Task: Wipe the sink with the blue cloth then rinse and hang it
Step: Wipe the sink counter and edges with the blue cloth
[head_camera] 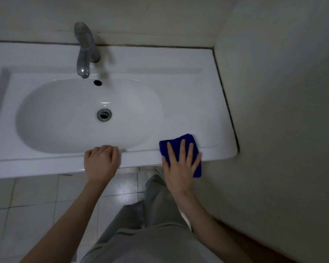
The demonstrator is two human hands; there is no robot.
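Two hands on the sink (188, 95), both at its front edge. My right hand (180, 168) lies flat, palm down, on the blue cloth (176, 144). Its fingers (182, 149) are straight and slightly spread, pointing to 12 o'clock: no curl, just pressing. The cloth is folded into a rough rectangle on the flat deck at about 4 o'clock from the drain (104, 115), near the sink's front right corner. Its near end hangs over the front rim below my palm, and its far end shows past my fingertips. The right wrist is straight and the forearm runs back toward 5 o'clock. My left hand (101, 162) sits at 6 o'clock from the drain, knuckles up, fingers curled over the front rim where the basin (65, 114) lip meets it, gripping the rim. The fingertips are hidden, so I can't tell how far they wrap. The left forearm runs back toward 7 o'clock. The hands are apart, with bare rim between them. The faucet (85, 52) stands at about 11 o'clock from the drain, spout over the basin, and the overflow hole (97, 82) is at 12 o'clock. A wall (283, 92) butts the sink's 3 o'clock side. Grey trousers (156, 215) and floor tiles (36, 196) are below.
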